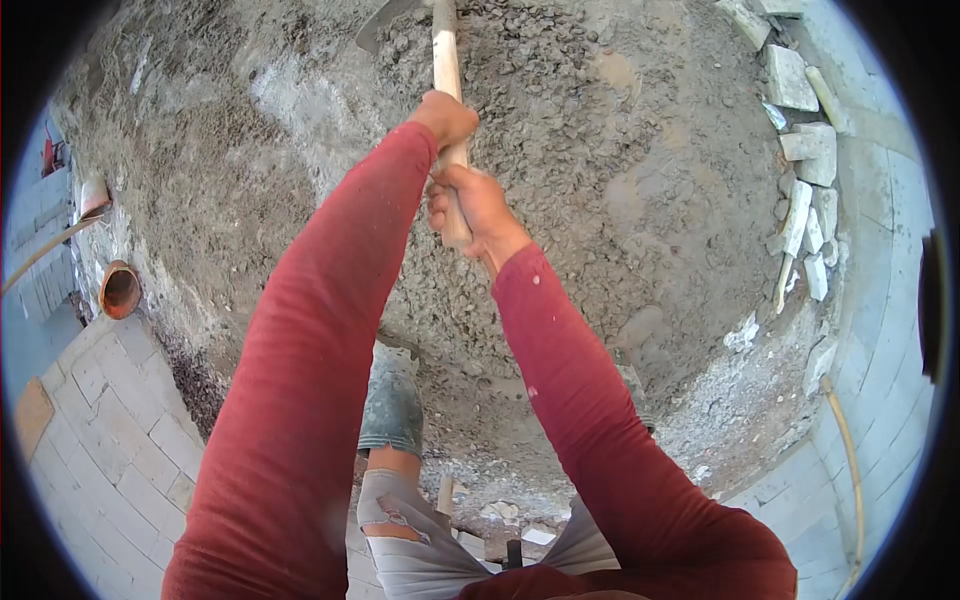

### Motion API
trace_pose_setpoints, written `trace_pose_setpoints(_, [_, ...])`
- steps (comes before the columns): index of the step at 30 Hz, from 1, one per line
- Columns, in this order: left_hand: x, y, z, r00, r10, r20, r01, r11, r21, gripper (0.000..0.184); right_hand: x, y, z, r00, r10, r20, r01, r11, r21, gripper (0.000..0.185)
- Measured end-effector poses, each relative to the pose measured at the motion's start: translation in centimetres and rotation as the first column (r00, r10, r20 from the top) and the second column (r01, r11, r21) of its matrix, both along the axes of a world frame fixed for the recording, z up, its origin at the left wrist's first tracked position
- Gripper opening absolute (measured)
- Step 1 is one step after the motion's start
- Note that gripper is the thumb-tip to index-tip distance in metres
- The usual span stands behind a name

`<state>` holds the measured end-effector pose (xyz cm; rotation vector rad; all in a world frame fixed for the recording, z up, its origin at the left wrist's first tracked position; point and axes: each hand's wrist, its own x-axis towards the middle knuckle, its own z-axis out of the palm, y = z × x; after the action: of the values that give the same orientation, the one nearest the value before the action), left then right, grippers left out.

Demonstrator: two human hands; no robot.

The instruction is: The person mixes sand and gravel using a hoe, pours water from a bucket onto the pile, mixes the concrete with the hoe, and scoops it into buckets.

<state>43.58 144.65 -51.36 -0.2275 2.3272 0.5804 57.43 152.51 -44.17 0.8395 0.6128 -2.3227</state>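
Both of my hands are wrapped round the pale wooden handle of a hoe [447,60]. My left hand [447,116] grips higher up the handle, closer to the blade. Just below it, my right hand [474,207] is closed near the handle's lower end. Part of the grey metal blade [383,24] shows at the top edge, at the wet grey mortar mix [560,230]; the rest of it lies out of view. The mix spreads lumpy and wet beneath both hands.
Broken blocks [792,80] line the mix's right side. On the left lie an orange clay pipe [120,290] and paving blocks [130,400]. A thin pole [850,470] leans at the lower right. My rubber boot [391,400] stands at the mix's near edge.
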Motion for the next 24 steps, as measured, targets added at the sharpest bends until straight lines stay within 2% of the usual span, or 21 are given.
trace_pose_setpoints(1, [3.9, 1.4, 0.8, 0.996, 0.089, 0.011, -0.089, 0.994, 0.056, 0.073, 3.2, 1.7, 1.2, 0.997, -0.014, 0.075, 0.014, 1.0, 0.006, 0.008])
trace_pose_setpoints(2, [7.0, 1.6, 0.8, 0.967, 0.212, 0.141, -0.234, 0.96, 0.157, 0.068, 5.8, 3.3, 2.7, 0.997, 0.066, 0.026, -0.067, 0.995, 0.068, 0.012])
trace_pose_setpoints(3, [10.1, 2.2, 3.3, 0.924, 0.293, 0.244, -0.351, 0.904, 0.244, 0.06, 7.5, 3.9, 4.3, 0.993, 0.098, 0.061, -0.106, 0.984, 0.144, 0.015])
trace_pose_setpoints(4, [13.4, 3.4, 7.0, 0.882, 0.383, 0.275, -0.466, 0.794, 0.39, 0.04, 10.9, 4.2, 6.4, 0.984, 0.131, 0.12, -0.154, 0.965, 0.214, 0.017])
trace_pose_setpoints(5, [16.2, 3.9, 8.6, 0.882, 0.337, 0.33, -0.444, 0.829, 0.34, 0.052, 13.4, 4.9, 8.0, 0.978, 0.101, 0.182, -0.138, 0.97, 0.2, 0.02])
trace_pose_setpoints(6, [19.9, 4.4, 7.7, 0.898, 0.307, 0.314, -0.405, 0.855, 0.325, 0.051, 16.5, 5.3, 9.6, 0.964, 0.091, 0.249, -0.137, 0.975, 0.176, 0.023])
trace_pose_setpoints(8, [26.5, 5.7, 10.4, 0.799, 0.351, 0.489, -0.58, 0.666, 0.469, 0.044, 22.3, 6.3, 12.3, 0.943, 0.114, 0.313, -0.204, 0.941, 0.272, 0.029])
trace_pose_setpoints(9, [30.2, 6.5, 11.3, 0.734, 0.394, 0.553, -0.653, 0.636, 0.412, 0.042, 26.2, 7.1, 12.7, 0.932, 0.128, 0.34, -0.223, 0.941, 0.256, 0.032])
trace_pose_setpoints(10, [32.9, 7.7, 14.4, 0.608, 0.443, 0.66, -0.772, 0.526, 0.358, 0.044, 29.2, 8.4, 14.3, 0.931, 0.103, 0.351, -0.186, 0.959, 0.212, 0.036])
trace_pose_setpoints(11, [37.2, 8.5, 14.3, 0.59, 0.437, 0.679, -0.793, 0.472, 0.385, 0.049, 32.3, 9.5, 16.9, 0.932, 0.14, 0.335, -0.218, 0.953, 0.211, 0.039])
trace_pose_setpoints(12, [38.3, 9.4, 17.9, 0.553, 0.437, 0.71, -0.818, 0.447, 0.362, 0.049, 34.0, 10.7, 18.1, 0.937, 0.173, 0.303, -0.246, 0.943, 0.223, 0.042])
trace_pose_setpoints(14, [42.3, 10.4, 20.7, 0.57, 0.45, 0.688, -0.816, 0.407, 0.41, 0.047, 38.3, 11.9, 19.8, 0.96, 0.168, 0.225, -0.216, 0.955, 0.206, 0.039])
trace_pose_setpoints(16, [37.6, 11.6, 19.9, 0.706, 0.471, 0.529, -0.708, 0.449, 0.545, 0.046, 35.8, 13.1, 18.0, 0.983, 0.159, 0.095, -0.173, 0.97, 0.169, 0.041])
trace_pose_setpoints(17, [34.4, 12.5, 19.8, 0.756, 0.466, 0.46, -0.653, 0.475, 0.59, 0.045, 31.1, 13.4, 16.4, 0.993, 0.102, 0.052, -0.11, 0.976, 0.189, 0.041])
trace_pose_setpoints(18, [28.4, 13.5, 18.6, 0.808, 0.439, 0.394, -0.589, 0.555, 0.587, 0.045, 26.8, 14.0, 13.0, 0.997, 0.064, -0.031, -0.058, 0.982, 0.181, 0.04])
trace_pose_setpoints(19, [21.7, 14.8, 17.4, 0.858, 0.454, 0.24, -0.5, 0.633, 0.591, 0.045, 20.3, 14.6, 10.5, 0.998, 0.012, -0.06, -0.004, 0.992, 0.124, 0.037])
trace_pose_setpoints(21, [9.5, 16.6, 10.2, 0.927, 0.33, -0.175, -0.191, 0.821, 0.538, 0.049, 8.3, 15.0, 5.1, 0.983, -0.134, -0.125, 0.133, 0.991, -0.02, 0.025])
trace_pose_setpoints(22, [3.6, 17.3, 9.0, 0.943, 0.278, -0.183, -0.168, 0.872, 0.46, 0.052, 3.2, 14.8, 3.0, 0.962, -0.235, -0.139, 0.22, 0.969, -0.11, 0.019])
trace_pose_setpoints(23, [-1.0, 18.1, 9.3, 0.98, 0.186, -0.069, -0.15, 0.923, 0.355, 0.047, -0.8, 14.8, 1.3, 0.947, -0.276, -0.164, 0.254, 0.957, -0.144, 0.015])
trace_pose_setpoints(24, [-2.9, 18.2, 7.2, 0.993, 0.113, 0.037, -0.119, 0.952, 0.281, 0.043, -0.4, 13.5, 0.6, 0.945, -0.308, -0.108, 0.29, 0.944, -0.156, 0.015])
